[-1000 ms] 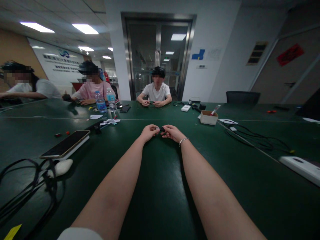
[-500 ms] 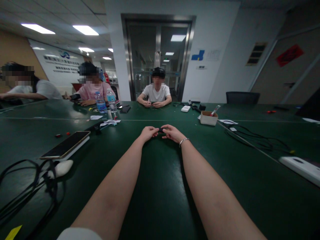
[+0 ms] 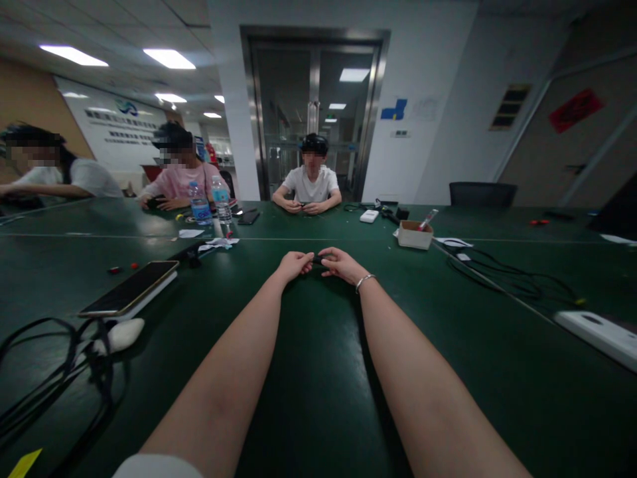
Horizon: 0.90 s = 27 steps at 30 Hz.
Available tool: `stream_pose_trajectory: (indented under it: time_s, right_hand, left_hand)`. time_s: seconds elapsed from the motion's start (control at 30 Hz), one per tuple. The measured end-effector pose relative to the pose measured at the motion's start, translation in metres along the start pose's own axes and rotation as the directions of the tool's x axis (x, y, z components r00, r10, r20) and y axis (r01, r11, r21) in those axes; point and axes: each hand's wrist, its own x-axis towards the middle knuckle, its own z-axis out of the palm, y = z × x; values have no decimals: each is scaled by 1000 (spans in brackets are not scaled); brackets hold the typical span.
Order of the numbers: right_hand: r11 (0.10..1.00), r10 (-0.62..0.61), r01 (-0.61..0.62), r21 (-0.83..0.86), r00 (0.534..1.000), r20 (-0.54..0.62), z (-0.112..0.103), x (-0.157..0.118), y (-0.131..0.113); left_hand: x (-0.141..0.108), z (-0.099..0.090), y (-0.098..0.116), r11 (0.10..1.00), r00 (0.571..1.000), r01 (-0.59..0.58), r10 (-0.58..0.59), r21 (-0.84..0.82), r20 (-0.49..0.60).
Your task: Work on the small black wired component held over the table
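Observation:
A small black object (image 3: 317, 259) is held between my two hands, just above the green table (image 3: 318, 372); it is too small for me to tell its kind. From the left side, my left hand (image 3: 295, 265) pinches it with thumb and fingers. On the other side, my right hand (image 3: 341, 265), with a silver bangle at the wrist, grips its right end between thumb and forefinger while the other fingers curl below. Both forearms stretch forward over the tabletop.
At left lie a phone (image 3: 132, 289) on a white box, a white mouse (image 3: 125, 335) and black cables (image 3: 42, 372). Two water bottles (image 3: 200, 206) stand beyond. To the right are an open box (image 3: 415, 236), more cables (image 3: 502, 272) and a white device (image 3: 600, 335). Several people sit around the table.
My hands stay almost in place, with the black object shifted slightly between my fingers. The person in pink at the left has lowered a dark thing and moved their hands.

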Motion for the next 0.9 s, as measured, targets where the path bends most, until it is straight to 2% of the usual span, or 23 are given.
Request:
stream_pose_trajectory:
  time_s: [0.37, 0.53, 0.77, 0.9]
  right_hand:
    - [999, -1, 1, -40, 1000, -5, 0, 2, 2]
    - [1000, 2, -2, 1, 1000, -2, 0, 0, -1]
    - [999, 31, -31, 7, 999, 6, 2, -5, -7]
    - [1000, 21, -21, 12, 999, 26, 2, -4, -6]
  left_hand:
    - [1, 3, -1, 998, 998, -11, 15, 58, -58]
    - [2, 2, -2, 996, 999, -9, 12, 93, -38]
    - [1, -2, -1, 958, 997, -48, 63, 284, -43]
    - [0, -2, 2, 955, 997, -43, 58, 293, -43]
